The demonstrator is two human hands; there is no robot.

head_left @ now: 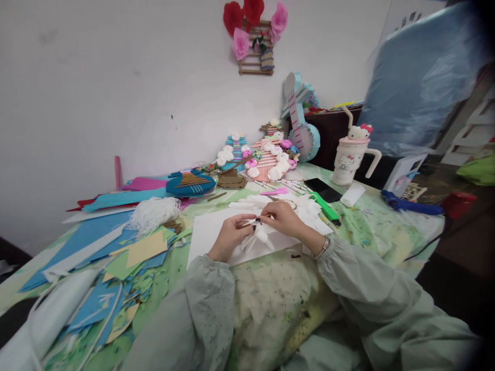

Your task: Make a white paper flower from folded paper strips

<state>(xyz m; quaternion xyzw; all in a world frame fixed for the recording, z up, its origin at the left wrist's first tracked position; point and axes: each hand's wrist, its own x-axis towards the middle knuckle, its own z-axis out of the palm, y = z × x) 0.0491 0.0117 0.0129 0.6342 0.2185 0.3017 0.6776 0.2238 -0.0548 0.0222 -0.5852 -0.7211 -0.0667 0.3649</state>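
Note:
Both hands meet over a white sheet [209, 232] at the middle of the table. My left hand [231, 236] is closed on a small white paper figure [261, 234] with black bits at its top and thin strips hanging down. From the right, my right hand [284, 219] pinches at the top of the same figure, beside the black bits. A bracelet circles the right wrist. Fingertips partly hide the figure's upper end. Crumpled white paper [307, 206] lies just behind the right hand.
White string [154, 215], coloured paper [147, 248] and scraps lie left. Behind are a blue craft piece [190, 183] and paper flowers [278, 167]. A green tool [325, 207], phone [323, 189], cup [347, 162] and blue glue gun [412, 204] stand or lie right.

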